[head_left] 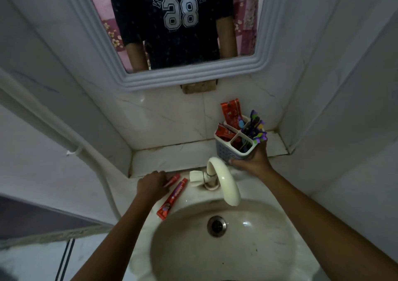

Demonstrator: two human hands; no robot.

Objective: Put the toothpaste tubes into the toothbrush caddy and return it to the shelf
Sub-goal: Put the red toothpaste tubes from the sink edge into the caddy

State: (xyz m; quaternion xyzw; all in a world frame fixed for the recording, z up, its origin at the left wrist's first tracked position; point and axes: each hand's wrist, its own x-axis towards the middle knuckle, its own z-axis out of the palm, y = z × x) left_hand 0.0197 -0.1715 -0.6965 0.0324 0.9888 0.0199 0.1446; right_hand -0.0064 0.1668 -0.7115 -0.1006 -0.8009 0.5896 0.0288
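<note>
The right hand (253, 161) wraps the caddy (234, 146) upright beside the tap (224, 181), open for loading; the left hand (151, 183) curls over one toothpaste tube (172, 180), another tube (172, 198) lying on the sink rim (133, 196)

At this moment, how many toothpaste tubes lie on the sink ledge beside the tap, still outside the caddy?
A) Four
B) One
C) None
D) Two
D: two red tubes lie on the sink ledge left of the tap, the long toothpaste tube in full view and the short toothpaste tube partly under the left hand; the right hand holds the caddy.
</note>
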